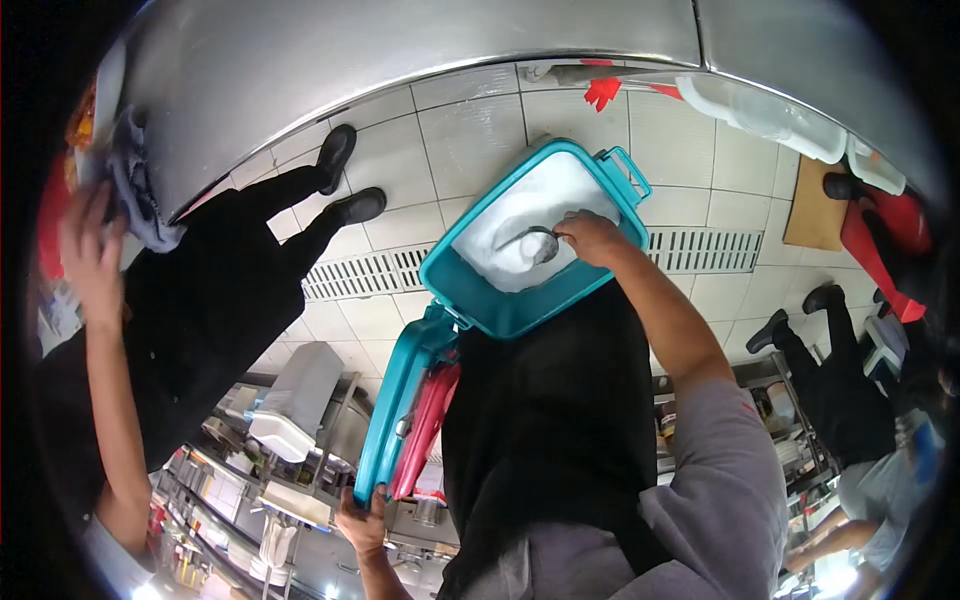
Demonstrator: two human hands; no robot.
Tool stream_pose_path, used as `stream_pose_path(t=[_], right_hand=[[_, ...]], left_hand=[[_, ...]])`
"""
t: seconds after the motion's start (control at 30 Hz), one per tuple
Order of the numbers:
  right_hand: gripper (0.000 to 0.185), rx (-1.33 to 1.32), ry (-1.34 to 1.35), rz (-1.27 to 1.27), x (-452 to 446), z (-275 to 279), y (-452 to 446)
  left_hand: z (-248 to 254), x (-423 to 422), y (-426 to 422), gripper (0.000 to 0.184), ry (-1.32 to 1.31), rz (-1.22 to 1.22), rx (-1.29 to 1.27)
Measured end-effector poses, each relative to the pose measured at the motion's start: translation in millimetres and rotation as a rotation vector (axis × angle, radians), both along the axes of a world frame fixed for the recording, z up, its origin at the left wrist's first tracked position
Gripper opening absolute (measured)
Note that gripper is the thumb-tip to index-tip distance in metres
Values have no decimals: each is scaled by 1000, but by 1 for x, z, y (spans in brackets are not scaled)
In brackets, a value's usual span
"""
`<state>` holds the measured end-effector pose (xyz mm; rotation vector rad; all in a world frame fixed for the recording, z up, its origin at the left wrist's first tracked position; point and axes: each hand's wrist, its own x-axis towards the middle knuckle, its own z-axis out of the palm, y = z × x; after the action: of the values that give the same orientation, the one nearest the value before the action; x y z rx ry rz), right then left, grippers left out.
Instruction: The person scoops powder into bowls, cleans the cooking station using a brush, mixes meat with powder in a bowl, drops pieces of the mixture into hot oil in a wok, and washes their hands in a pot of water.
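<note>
A teal plastic bin (pixel 515 310) stands on the floor in front of me, partly filled with white powder (pixel 500 220). Inside it, my right hand (pixel 588 238) is closed round the handle of a metal scoop (pixel 543 246), whose bowl has white powder in it. The bin's teal lid (pixel 378 425) hangs open on the left side. My left hand (pixel 362 518) grips the edge of this lid. Right beside the lid is a red plastic object (pixel 425 430), whose kind I cannot make out.
A steel counter (pixel 420 30) runs along the top. At left, a co-worker in black trousers (pixel 200 280) stands with an arm raised near a cloth (pixel 145 180). Another person (pixel 850 400) is at right. A floor drain grate (pixel 705 250) crosses the tiles. White containers (pixel 770 115) stand upper right.
</note>
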<state>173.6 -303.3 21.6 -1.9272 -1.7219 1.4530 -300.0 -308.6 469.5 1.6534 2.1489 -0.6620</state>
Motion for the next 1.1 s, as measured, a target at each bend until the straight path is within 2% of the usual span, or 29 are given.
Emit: stream_pose_path(t=[0.03,0.13,0.23,0.3,0.43,0.53,0.63,0.73,0.83,0.93,0.97,1.1], right_hand=[[27,-170,-34,75,-6,-5,10],[27,-381,-245,54,-74,-41,18],[29,-351,-207,-53,-128,-68,3],[30,-333,-121,-45,-120,-77,-10],[27,-298,-87,-8,-64,-38,-10],[23,-101,-103,-38,-25,-2,-19],[33,-89,-83,-58,11,47,-18],[34,-143,-158,-10,27,93,-9],[34,-123,-246,-14,29,113,-13],[37,-181,-223,-75,31,136,-19],[35,-112,-244,-163,28,132,-31],[28,-99,-14,-313,46,143,-60]], left_hand=[[-2,0,-1,59,2,22,-2],[-10,-9,-6,61,21,-26,-15],[-15,-5,-9,63,-31,-92,58],[-6,0,-7,58,9,-80,-41],[-7,-9,-12,63,-3,43,-40],[-16,-18,-15,63,-44,-23,-5],[-13,-15,-6,61,4,-104,-20],[-5,0,7,61,36,-185,-22],[-3,2,11,61,16,-185,-11],[2,10,15,61,-11,-170,19],[3,11,16,62,-2,-191,26],[15,31,26,63,-15,-203,52]])
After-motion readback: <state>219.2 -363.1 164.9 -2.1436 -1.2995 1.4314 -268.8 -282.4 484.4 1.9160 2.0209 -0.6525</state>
